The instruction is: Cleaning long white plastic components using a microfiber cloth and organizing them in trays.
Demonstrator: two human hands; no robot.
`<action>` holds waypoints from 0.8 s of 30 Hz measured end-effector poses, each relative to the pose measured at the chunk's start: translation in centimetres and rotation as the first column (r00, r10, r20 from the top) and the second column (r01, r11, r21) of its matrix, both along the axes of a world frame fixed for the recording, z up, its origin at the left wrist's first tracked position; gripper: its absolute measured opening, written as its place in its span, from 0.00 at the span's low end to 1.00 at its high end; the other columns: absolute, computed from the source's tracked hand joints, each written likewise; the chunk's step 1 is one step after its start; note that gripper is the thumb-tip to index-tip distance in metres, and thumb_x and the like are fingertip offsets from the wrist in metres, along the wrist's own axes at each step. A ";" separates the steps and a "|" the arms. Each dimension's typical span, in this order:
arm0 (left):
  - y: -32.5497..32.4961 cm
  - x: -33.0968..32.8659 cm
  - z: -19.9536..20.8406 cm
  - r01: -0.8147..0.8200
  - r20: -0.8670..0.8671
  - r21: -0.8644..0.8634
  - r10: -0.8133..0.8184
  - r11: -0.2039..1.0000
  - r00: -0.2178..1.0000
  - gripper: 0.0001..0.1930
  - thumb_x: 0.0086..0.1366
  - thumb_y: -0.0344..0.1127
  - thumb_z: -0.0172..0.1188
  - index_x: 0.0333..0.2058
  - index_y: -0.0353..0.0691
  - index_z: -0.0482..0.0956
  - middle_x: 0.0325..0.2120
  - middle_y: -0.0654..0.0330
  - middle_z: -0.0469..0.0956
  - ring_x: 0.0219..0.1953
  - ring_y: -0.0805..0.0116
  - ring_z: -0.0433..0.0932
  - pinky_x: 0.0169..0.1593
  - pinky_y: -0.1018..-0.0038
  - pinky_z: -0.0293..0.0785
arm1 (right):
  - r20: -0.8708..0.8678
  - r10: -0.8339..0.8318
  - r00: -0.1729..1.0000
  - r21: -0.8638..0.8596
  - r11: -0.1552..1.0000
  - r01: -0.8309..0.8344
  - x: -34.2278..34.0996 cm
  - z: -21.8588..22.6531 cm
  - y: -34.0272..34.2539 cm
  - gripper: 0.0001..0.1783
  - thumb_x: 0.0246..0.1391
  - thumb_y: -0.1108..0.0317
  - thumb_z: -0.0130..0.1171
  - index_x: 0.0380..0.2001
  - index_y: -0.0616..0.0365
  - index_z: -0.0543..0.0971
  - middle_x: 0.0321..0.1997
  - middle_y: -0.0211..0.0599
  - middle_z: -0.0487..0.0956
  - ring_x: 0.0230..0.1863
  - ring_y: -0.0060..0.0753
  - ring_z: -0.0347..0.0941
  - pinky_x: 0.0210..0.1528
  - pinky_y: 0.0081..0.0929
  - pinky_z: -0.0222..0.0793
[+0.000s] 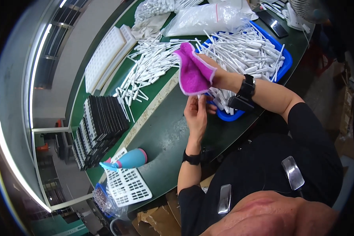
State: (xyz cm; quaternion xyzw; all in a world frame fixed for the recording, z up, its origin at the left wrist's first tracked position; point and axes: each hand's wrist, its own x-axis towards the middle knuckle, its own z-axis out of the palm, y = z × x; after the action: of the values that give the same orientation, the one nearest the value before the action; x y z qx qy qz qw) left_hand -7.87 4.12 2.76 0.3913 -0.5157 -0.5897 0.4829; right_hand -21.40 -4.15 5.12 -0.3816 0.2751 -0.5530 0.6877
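My right hand [215,72] is closed round a magenta cloth [194,74] with a pale stitched edge; the cloth hides most of its fingers. Just below it, my left hand [196,112] pinches a thin white plastic stick [199,95], whose upper part disappears under the cloth. Both hands are close together over the near-left edge of a blue tray [288,65]. Heaped in that tray are many white plastic sticks [244,51] with wider, flattened ends. More loose white sticks [155,63] lie on the green table to the left of the cloth.
White perforated blocks [106,55], stacked black racks [104,118], a blue spray bottle [131,158] and a white slotted tray [128,185] stand along the left. Plastic bags [208,19], a phone [272,23] and a fan [308,10] lie toward the back.
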 end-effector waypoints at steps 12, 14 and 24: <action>-1.4 6.4 3.3 -0.193 0.005 -0.223 0.199 0.956 0.980 0.12 0.67 0.34 0.49 0.32 0.31 0.78 0.18 0.65 0.73 0.18 0.83 0.68 0.21 0.88 0.61 | -0.488 0.304 0.818 -0.289 0.828 -0.480 0.9 -1.5 0.2 0.21 0.64 0.57 0.40 0.48 0.64 0.71 0.40 0.37 0.76 0.41 0.26 0.70 0.44 0.22 0.66; -2.0 6.5 3.4 -0.297 -0.076 -0.144 0.288 0.944 0.955 0.13 0.67 0.36 0.50 0.33 0.31 0.77 0.16 0.67 0.71 0.17 0.86 0.66 0.20 0.88 0.58 | -0.626 0.342 0.701 -0.337 0.692 -0.639 1.2 -1.2 0.6 0.21 0.64 0.57 0.40 0.48 0.64 0.70 0.40 0.37 0.75 0.41 0.26 0.70 0.44 0.22 0.66; -2.1 7.3 4.2 -0.566 -0.201 -0.038 0.549 0.824 0.812 0.16 0.67 0.40 0.50 0.29 0.31 0.76 0.15 0.62 0.73 0.15 0.78 0.70 0.19 0.85 0.64 | -0.681 0.358 0.639 -0.167 0.773 -0.612 2.3 1.1 2.8 0.21 0.63 0.58 0.43 0.50 0.65 0.68 0.39 0.36 0.75 0.39 0.23 0.68 0.42 0.21 0.66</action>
State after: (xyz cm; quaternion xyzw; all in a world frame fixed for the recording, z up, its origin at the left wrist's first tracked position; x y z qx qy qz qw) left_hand -0.60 2.06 6.92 0.4465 -0.3599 -0.4299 0.6974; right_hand -19.06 -1.37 6.24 -0.7266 0.2535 -0.2299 0.5957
